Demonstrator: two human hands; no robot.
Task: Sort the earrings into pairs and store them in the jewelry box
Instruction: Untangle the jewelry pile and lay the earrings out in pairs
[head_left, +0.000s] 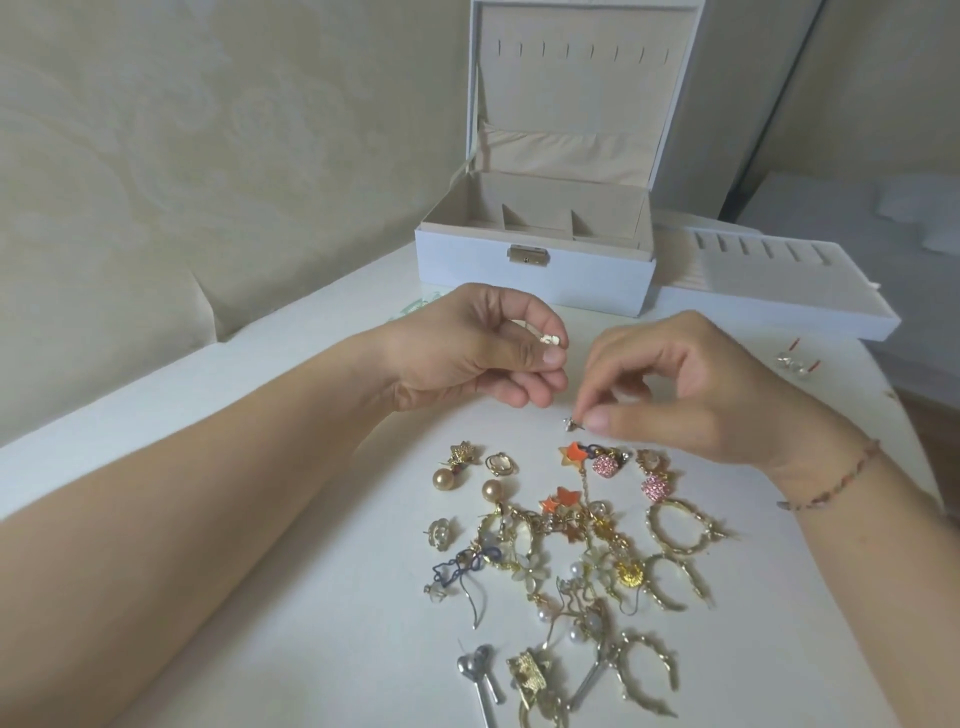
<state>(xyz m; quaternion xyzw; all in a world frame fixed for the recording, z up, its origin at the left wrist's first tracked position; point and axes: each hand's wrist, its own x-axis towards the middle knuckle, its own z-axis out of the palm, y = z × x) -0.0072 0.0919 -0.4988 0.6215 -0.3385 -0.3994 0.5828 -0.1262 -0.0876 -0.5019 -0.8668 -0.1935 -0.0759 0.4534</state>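
My right hand (691, 387) pinches a tiny silver stud earring (571, 423) between thumb and forefinger, just above the white tabletop (311, 519). At nine o'clock from it, my left hand (467, 353) curls around a small pale cream earring (551, 340). The tangled heap of gold, pearl and orange-star earrings (571, 540) lies at six o'clock. The open white jewelry box with beige lining (535, 260) stands at twelve, its removed white tray (769, 291) touching it at three o'clock.

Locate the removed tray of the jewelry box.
In the head view, the tray lies on the table at upper right, directly right of the open jewelry box and beyond the right hand.
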